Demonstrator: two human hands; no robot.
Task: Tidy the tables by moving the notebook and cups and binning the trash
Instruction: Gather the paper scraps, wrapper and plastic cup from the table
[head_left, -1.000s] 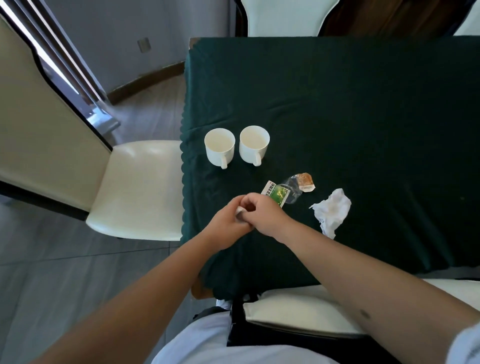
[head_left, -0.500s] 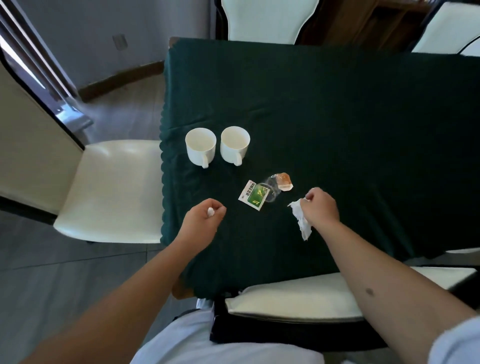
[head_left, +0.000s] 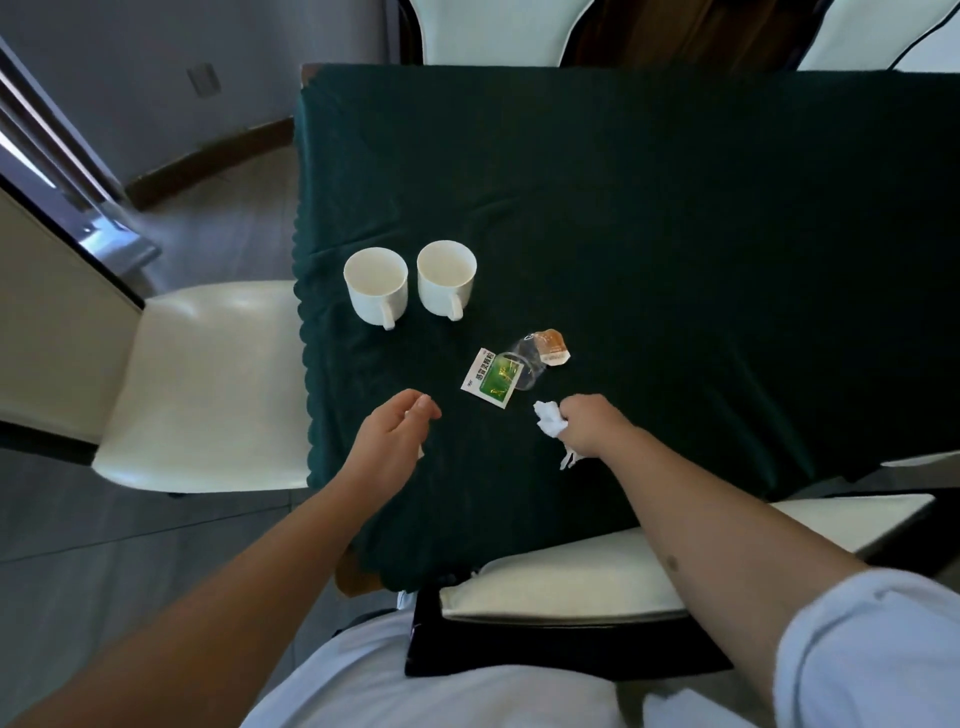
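Near the tabletop's (head_left: 675, 208) front-left corner, right hand (head_left: 589, 425) had its grip clenched on the crumpled tissue (head_left: 549, 425), a tail hanging below. Left hand (head_left: 392, 434) was loosely curled, grasping a small white scrap (head_left: 420, 451) (barely visible). Green sachet (head_left: 493, 378) and clear wrapper (head_left: 543, 351) lay just beyond; two cups (head_left: 376, 286) stood near the left edge. Judgement: bunch the tissue fully, then gather the wrappers. Forearms were extended, palms down.

Dark green tablecloth (head_left: 649, 208), cream chairs (head_left: 208, 384) around, grey floor (head_left: 104, 545).
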